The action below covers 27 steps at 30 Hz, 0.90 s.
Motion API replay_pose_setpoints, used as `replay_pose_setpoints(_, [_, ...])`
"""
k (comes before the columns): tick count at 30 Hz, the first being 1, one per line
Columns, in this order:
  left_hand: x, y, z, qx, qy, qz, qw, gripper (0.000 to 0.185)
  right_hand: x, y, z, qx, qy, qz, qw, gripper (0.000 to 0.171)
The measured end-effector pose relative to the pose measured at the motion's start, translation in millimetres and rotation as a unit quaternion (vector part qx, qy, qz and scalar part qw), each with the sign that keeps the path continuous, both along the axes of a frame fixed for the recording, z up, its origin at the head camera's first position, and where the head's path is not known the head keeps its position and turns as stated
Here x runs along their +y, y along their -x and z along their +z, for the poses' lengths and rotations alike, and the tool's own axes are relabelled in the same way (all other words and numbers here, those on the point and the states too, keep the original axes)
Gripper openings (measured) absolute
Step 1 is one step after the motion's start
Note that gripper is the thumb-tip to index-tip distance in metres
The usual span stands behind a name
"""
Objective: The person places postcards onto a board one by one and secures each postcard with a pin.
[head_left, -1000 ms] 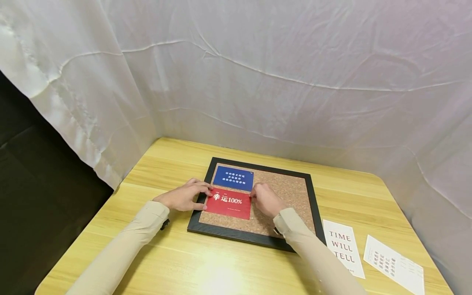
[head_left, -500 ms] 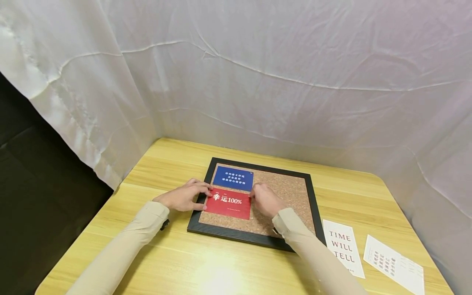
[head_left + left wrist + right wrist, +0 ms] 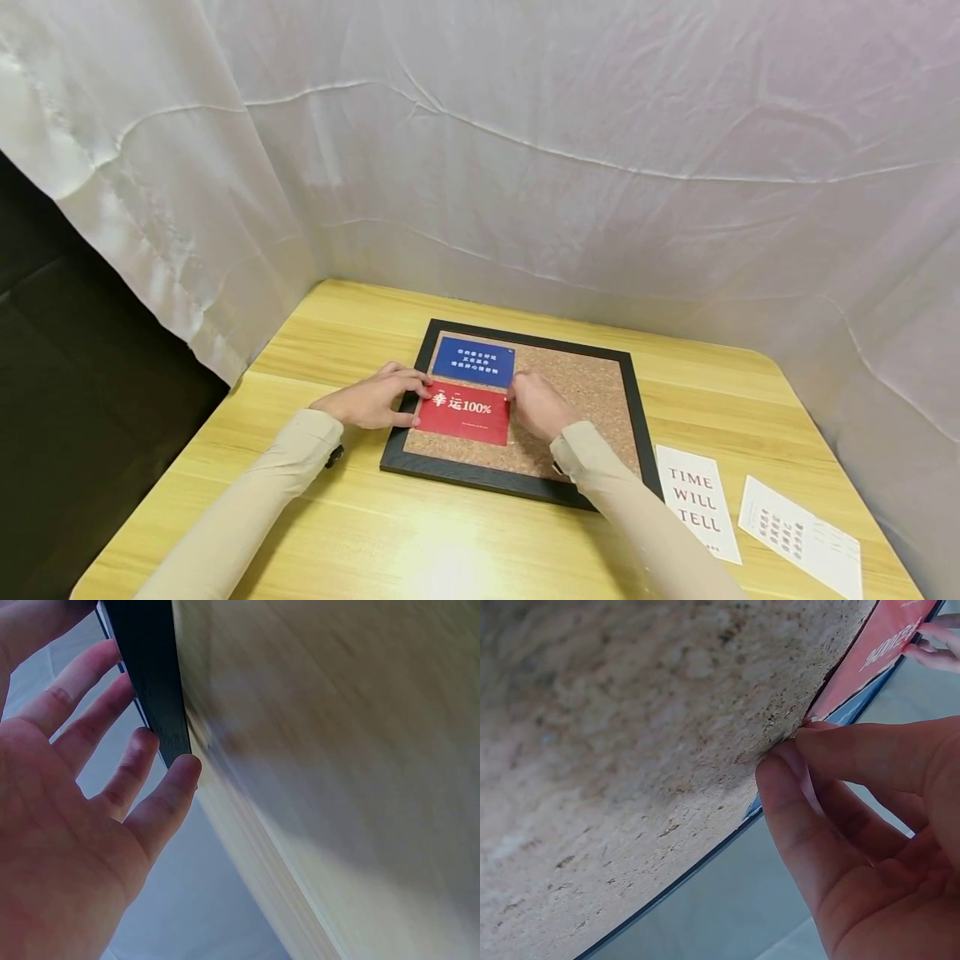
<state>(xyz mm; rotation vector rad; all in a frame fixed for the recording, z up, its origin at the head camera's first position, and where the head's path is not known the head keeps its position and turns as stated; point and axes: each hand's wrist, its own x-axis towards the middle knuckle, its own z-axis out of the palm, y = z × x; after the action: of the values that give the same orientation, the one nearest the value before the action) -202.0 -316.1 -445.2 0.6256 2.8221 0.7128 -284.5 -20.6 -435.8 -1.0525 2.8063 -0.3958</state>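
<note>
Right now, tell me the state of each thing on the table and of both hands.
Red card: flat on the cork, just below the blue card.
Blue card: flat in the board's top left corner.
Cork board: lying flat on the table.
Left hand: fingers straight, holding down the red card's left edge.
Right hand: fingertips pinched at the red card's upper right corner.
TIME WILL TELL card: flat, untouched.
</note>
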Motion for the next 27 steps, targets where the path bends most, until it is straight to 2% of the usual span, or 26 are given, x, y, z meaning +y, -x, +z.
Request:
replay_pose_setpoints(7, [-0.3, -0.3, 0.2, 0.003, -0.004, -0.003, 1.0, 0.04, -2.2, -1.5, 1.7, 0.019, -0.014, 0.004, 1.0, 0.017])
replay_pose_setpoints(13, [-0.2, 0.0, 1.5, 0.002, -0.006, -0.001, 1.0, 0.04, -3.6, -3.9, 3.9, 0.008, -0.019, -0.002, 1.0, 0.02])
replay_pose_setpoints(22, [0.1, -0.9, 2.6, 0.004, -0.005, -0.005, 1.0, 0.04, -0.2, -0.2, 1.2, -0.01, 0.004, 0.011, 1.0, 0.021])
replay_pose_setpoints(27, [0.9, -1.4, 3.0, 0.006, -0.008, -0.006, 0.9999, 0.039, 2.5, 2.6, 0.7, 0.002, 0.01, 0.02, 1.0, 0.022])
